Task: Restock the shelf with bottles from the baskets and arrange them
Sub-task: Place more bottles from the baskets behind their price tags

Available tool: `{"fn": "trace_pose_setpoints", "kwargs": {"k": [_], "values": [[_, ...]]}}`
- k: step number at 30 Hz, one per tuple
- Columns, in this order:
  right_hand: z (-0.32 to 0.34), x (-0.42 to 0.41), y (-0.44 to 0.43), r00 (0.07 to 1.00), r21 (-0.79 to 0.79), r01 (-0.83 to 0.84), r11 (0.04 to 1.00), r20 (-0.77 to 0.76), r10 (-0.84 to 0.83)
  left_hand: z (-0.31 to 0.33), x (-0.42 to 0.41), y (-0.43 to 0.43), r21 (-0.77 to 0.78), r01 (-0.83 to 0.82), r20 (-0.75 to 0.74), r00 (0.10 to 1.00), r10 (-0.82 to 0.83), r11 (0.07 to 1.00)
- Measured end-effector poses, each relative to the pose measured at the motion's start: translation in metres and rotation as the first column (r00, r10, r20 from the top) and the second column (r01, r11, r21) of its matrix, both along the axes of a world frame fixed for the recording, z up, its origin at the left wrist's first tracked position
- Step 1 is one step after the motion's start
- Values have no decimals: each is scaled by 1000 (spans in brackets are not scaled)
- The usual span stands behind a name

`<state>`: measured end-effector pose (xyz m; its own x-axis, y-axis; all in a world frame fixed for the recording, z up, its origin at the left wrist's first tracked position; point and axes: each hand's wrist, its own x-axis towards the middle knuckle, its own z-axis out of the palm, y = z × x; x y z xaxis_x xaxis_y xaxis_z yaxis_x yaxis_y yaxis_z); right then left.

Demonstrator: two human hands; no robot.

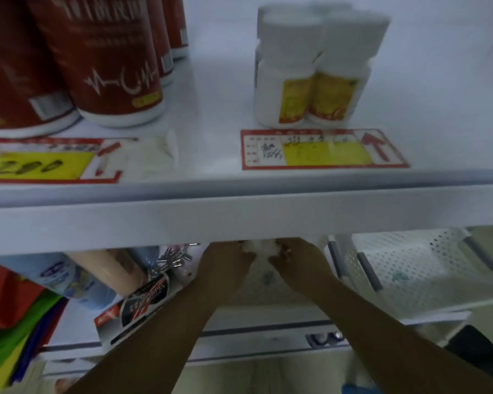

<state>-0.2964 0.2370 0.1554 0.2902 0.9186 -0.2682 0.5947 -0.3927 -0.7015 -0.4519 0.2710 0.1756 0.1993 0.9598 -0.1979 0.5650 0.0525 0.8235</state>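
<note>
Two white bottles with yellow labels (310, 89) stand side by side on the white shelf (239, 217), behind a red and yellow price tag (325, 150). Several tall red bottles (111, 66) stand at the shelf's left. Below the shelf's front lip, my left hand (225, 260) and my right hand (296, 257) meet with their fingers closed on a small white object (261, 247). The lip hides its upper part, so I cannot tell what it is. A pale dotted surface (268, 282) lies under the hands.
A white perforated basket (410, 265) sits on the lower level at the right. Left of my hands lie a blue pack (63, 277), a black and red pack (143, 302) and small metal pieces (171, 257). Red, green and yellow items (12, 322) fill the far left.
</note>
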Motion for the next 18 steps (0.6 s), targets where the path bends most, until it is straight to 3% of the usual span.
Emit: {"fn": "trace_pose_setpoints", "kwargs": {"k": [1,2,4,6,8,10,15,16,18], "values": [[12,3,-14,978,22,49,999,-202,-44,13,-8,-9,-62,-6,131,991,14,998],[26,3,-30,890,18,109,994,-447,-90,26,-13,-24,-110,-38,248,967,64,993],[54,5,-74,620,7,141,990,-780,-83,49,-30,-63,-203,-32,396,911,111,979],[87,-1,-112,277,-8,136,991,-960,-46,74,-36,-100,-279,-12,525,835,163,960],[111,-11,-134,121,16,130,991,-993,0,93,-34,-125,-280,-5,618,764,185,960],[142,-17,-158,48,66,180,981,-997,58,121,-29,-148,-222,-6,650,745,152,975],[203,-22,-205,-29,206,236,950,-975,219,186,-21,-199,-1,52,689,724,-37,999],[211,-22,-214,-25,227,228,947,-971,239,195,-19,-209,22,57,704,708,-56,998],[222,-21,-229,97,285,206,936,-958,270,207,-14,-224,58,57,710,699,-82,997]]}}
